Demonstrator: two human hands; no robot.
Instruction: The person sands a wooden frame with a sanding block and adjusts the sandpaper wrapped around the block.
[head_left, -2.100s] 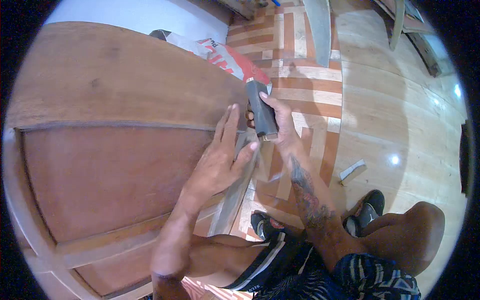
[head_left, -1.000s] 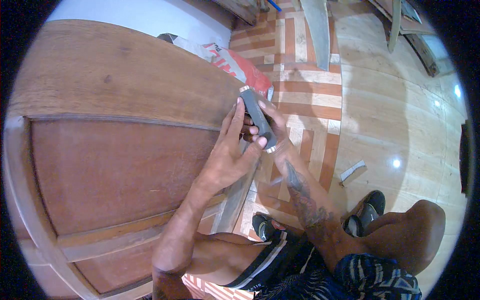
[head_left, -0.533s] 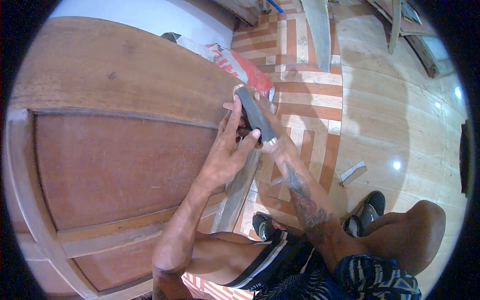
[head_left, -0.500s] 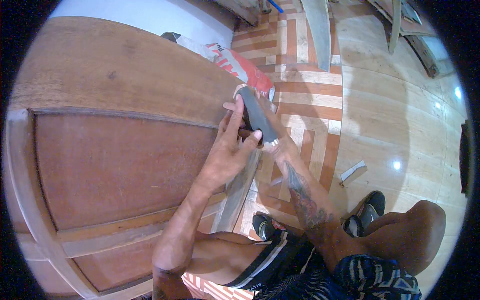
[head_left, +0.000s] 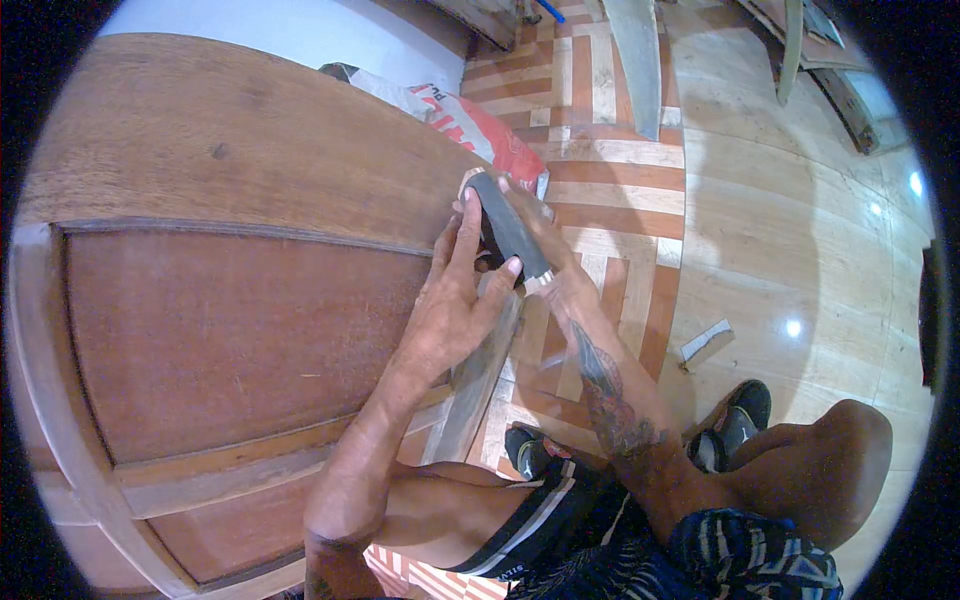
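Grey-wrapped slim block with pale ends (head_left: 512,230), just one, is held between two hands, its long axis running from far left to near right. The left hand (head_left: 440,312) has thumb and forefinger, spread apart, clamped along its left edge; the right hand (head_left: 546,236) closes around it from behind, fingers partly hidden. One brown wooden frame with reddish-brown panels (head_left: 240,330) fills the left. Beyond lies one red-and-white bag (head_left: 488,132). One small pale offcut (head_left: 706,345) and two dark shoes (head_left: 746,408) rest on glossy cream and orange-striped tiles (head_left: 770,240).
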